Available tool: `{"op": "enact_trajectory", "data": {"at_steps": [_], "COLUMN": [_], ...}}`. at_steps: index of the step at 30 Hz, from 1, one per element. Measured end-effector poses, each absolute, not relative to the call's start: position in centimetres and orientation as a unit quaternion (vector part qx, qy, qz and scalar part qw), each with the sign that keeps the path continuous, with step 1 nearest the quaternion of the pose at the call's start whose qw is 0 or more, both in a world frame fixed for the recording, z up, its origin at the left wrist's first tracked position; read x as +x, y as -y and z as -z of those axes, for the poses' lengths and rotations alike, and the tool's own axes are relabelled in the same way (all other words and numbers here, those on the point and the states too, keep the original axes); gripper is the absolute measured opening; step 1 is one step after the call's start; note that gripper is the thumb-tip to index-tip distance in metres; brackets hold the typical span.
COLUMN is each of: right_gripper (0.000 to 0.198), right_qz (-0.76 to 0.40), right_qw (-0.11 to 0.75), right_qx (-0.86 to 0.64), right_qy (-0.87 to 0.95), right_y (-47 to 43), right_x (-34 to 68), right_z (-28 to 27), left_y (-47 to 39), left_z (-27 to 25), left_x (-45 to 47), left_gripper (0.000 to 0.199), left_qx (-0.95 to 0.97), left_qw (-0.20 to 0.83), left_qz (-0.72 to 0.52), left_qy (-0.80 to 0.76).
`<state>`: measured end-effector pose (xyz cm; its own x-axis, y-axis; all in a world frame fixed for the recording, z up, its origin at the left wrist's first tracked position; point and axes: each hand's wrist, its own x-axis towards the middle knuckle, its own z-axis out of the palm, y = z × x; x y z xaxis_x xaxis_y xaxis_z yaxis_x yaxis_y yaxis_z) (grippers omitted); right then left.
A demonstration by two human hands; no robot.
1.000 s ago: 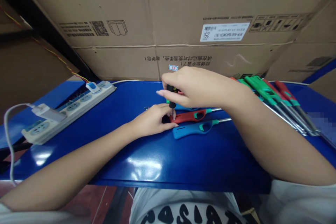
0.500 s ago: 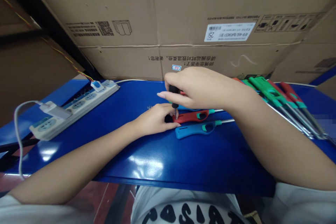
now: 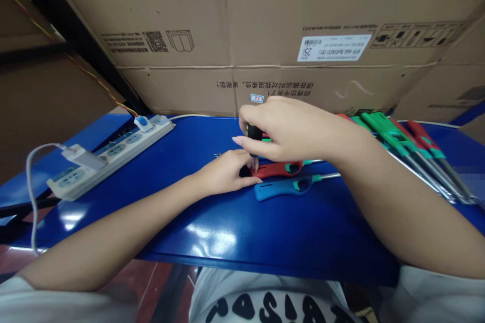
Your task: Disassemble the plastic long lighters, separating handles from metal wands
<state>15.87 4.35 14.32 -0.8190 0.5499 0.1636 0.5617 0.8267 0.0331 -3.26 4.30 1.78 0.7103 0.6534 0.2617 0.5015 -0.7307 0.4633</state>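
My right hand (image 3: 282, 128) is closed around the black handle of a screwdriver (image 3: 254, 133), which stands upright with its thin shaft pointing down. The tip meets the handle end of a red long-neck lighter (image 3: 275, 169) lying on the blue table. My left hand (image 3: 230, 174) pinches that same end, thumb on the near side and fingers around the shaft's foot. Just in front of it lies a blue long-neck lighter (image 3: 278, 190), its metal neck pointing right. Behind the red one, other lighter parts are mostly hidden under my right hand.
Several green and red long-neck lighters (image 3: 386, 128) lie piled at the right, beyond my right forearm. A white power strip (image 3: 117, 156) with plugged-in cables sits on the left. A large cardboard box (image 3: 212, 55) stands along the back of the blue table (image 3: 212, 229).
The screwdriver handle has turned slightly in my right hand, and a yellow mark now shows on it. My left hand stays on the red lighter. The view has shifted a little.
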Motion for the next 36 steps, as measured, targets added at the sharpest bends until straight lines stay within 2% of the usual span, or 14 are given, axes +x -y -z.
{"op": "enact_trajectory", "data": {"at_steps": [4,9,14,19,24,36], "right_gripper": [0.026,0.033,0.029,0.025,0.032,0.03], "right_qz": [0.032,0.041,0.041,0.035,0.033,0.037], "right_qw": [0.088,0.082,0.112,0.102,0.099,0.115], "right_qx": [-0.275,-0.287,-0.258,-0.252,-0.286,-0.255], "right_qy": [0.957,0.953,0.959,0.962,0.953,0.959], "right_y": [-4.47,-4.5,-4.71,-4.85,-4.73,-4.85], "right_x": [16.0,16.0,15.82,15.92,16.07,16.31], "right_z": [-14.21,-14.17,-13.85,-13.77,-14.02,-13.93], "left_y": [-4.37,-4.37,-4.37,-4.35,-4.23,-4.42], "left_z": [-1.73,-1.63,-1.54,-1.6,-1.81,-1.63], "left_x": [-3.26,-3.37,-3.46,-3.44,-3.35,-3.39], "left_gripper": [0.019,0.02,0.018,0.019,0.019,0.019], "left_qx": [0.909,0.907,0.907,0.91,0.907,0.909], "left_qw": [0.175,0.179,0.182,0.18,0.176,0.182], "left_qz": [-0.206,-0.203,-0.211,-0.206,-0.207,-0.21], "left_qy": [-0.317,-0.321,-0.316,-0.311,-0.322,-0.311]}}
